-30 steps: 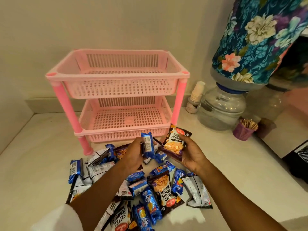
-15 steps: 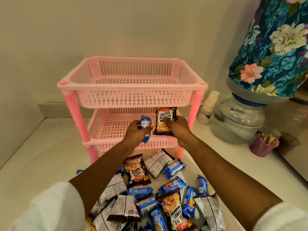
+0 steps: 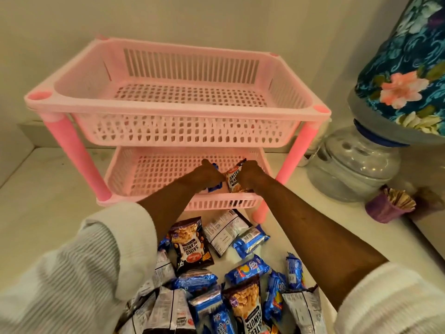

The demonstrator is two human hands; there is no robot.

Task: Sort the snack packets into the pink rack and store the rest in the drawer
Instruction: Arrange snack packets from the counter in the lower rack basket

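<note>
- Left hand (image 3: pixel 207 173): fingers curled round a blue biscuit packet (image 3: pixel 215 186), over the lower shelf of the pink rack (image 3: pixel 168 116).
- Right hand (image 3: pixel 250 173): pinches a peanut packet (image 3: pixel 233 180) just beside the left, label upright, long axis running away from the wrist.
- Risk: either packet, released near the front rim, may tip out onto the table (image 3: pixel 48 213).
- Loose packets (image 3: pixel 192 242): heaped behind the wrists.

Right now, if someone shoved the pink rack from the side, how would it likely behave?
The pink rack is thin perforated plastic with no packets in the top tray, so it is probably light and would slide. It stands tall on slim legs, so a high push might tip it. Both hands in the lower tray may steady it slightly.
</note>
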